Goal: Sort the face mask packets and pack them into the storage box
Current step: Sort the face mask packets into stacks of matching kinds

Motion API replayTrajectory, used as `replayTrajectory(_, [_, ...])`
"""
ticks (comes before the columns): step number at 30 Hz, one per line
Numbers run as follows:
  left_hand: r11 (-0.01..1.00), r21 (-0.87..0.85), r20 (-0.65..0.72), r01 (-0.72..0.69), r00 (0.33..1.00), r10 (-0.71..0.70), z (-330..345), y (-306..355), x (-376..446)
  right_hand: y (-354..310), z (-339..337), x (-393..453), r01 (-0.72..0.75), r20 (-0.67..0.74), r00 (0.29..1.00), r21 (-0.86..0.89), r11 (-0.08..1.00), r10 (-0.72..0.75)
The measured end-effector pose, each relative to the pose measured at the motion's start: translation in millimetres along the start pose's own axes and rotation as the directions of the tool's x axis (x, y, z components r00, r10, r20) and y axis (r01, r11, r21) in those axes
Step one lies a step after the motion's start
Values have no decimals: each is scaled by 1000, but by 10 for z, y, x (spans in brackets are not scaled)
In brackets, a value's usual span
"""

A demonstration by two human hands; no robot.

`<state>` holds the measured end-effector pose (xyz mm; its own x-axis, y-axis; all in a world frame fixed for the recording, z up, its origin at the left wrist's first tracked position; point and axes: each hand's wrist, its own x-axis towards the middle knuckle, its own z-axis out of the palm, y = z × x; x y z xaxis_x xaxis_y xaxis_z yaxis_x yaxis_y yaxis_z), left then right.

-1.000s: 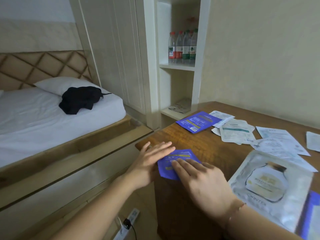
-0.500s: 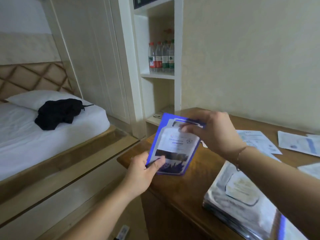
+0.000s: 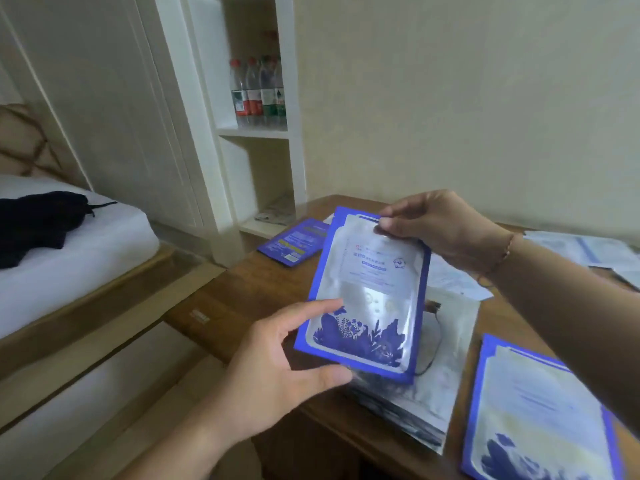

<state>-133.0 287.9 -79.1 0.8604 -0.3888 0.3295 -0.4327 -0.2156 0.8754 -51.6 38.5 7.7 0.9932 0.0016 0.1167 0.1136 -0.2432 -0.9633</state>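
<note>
Presently, one blue-bordered face mask packet (image 3: 367,296) is held upright above the wooden table (image 3: 239,299), front side toward the camera. Its top edge is pinched by the curled fingers of the right hand (image 3: 440,230). Its lower left edge is touched by the forefinger of the left hand (image 3: 277,368), whose fingers are spread wide, the thumb extended beneath the packet's bottom edge. Beneath the held packet, a stack of silver packets (image 3: 436,386) is laid flat on the table. A second blue-bordered packet (image 3: 540,417) is placed just beside that stack, at the near right. A blue packet (image 3: 294,241), back side up, is set at the far left of the table. White packets (image 3: 588,249) are scattered along the far edge, blurred. Water bottles (image 3: 258,93) are shelved in a wall niche. Dark clothing (image 3: 38,221) is left on the bed (image 3: 86,258).
</note>
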Motion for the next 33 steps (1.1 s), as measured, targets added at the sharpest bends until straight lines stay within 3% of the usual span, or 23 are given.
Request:
replayTrajectory(3, [939, 287, 8, -190, 981, 196, 320, 91, -58, 120, -392, -329, -68, -52, 996, 18, 998, 69])
replayTrajectory(5, [803, 468, 29, -370, 914, 405, 571, 114, -48, 247, -648, -585, -123, -89, 988, 32, 992, 125])
replayTrajectory(8, [568, 607, 127, -556, 773, 622, 929, 119, -18, 452, -1004, -953, -211, -152, 964, 57, 976, 217])
replayTrajectory(11, [391, 675, 255, -626, 695, 673, 1186, 128, -37, 685, -1233, -1222, -285, -198, 938, 21, 958, 283])
replayTrajectory(16, [185, 747, 397, -639, 651, 647, 1416, 46, -67, 1044, -1325, -1357, -380, -260, 902, -93, 920, 346])
replayTrajectory(20, [124, 755, 460, -644, 655, 600, 1436, 32, -114, 1167, -1284, -1355, -297, -290, 943, -503, 811, 165])
replayTrajectory(25, [115, 732, 496, -672, 641, 586, 1445, 96, -91, 1245, -1249, -1396, -114, -198, 977, -793, 598, -76])
replayTrajectory(27, [107, 701, 526, -705, 612, 591, 1460, 98, -79, 1285, -1238, -1417, -85, -161, 983, -828, 555, -90])
replayTrajectory(33, [117, 650, 565, -751, 580, 587, 1467, 111, -87, 1278, -1157, -1489, -61, -124, 989, -825, 562, -75])
